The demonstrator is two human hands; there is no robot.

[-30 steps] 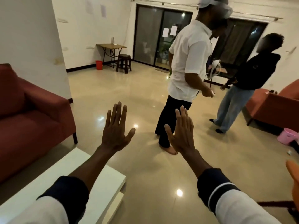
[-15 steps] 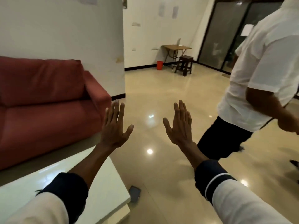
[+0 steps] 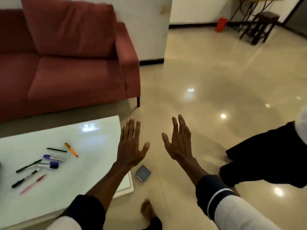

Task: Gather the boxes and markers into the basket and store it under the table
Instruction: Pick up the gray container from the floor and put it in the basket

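Observation:
Several markers and pens lie scattered on the white low table (image 3: 69, 176): an orange pen (image 3: 71, 149), two blue-capped markers (image 3: 53, 158), a black marker (image 3: 25, 178), a pink pen (image 3: 32, 184) and thin green pens (image 3: 28, 166). My left hand (image 3: 131, 145) hovers flat and empty over the table's right corner, fingers spread. My right hand (image 3: 180, 140) is held flat over the floor to its right, also empty. No basket or boxes are in view.
A red sofa (image 3: 71, 63) stands behind the table. A small grey box-like item (image 3: 143, 172) lies on the floor by the table corner. Another person's dark-trousered legs (image 3: 265, 156) are at the right. My bare foot (image 3: 147, 209) is below. A stool (image 3: 260, 27) and red bin (image 3: 221, 24) stand far back.
The view has swung left and down, bringing the table top and its markers into sight. The person in white has slid to the right edge. Both hands stay flat and empty.

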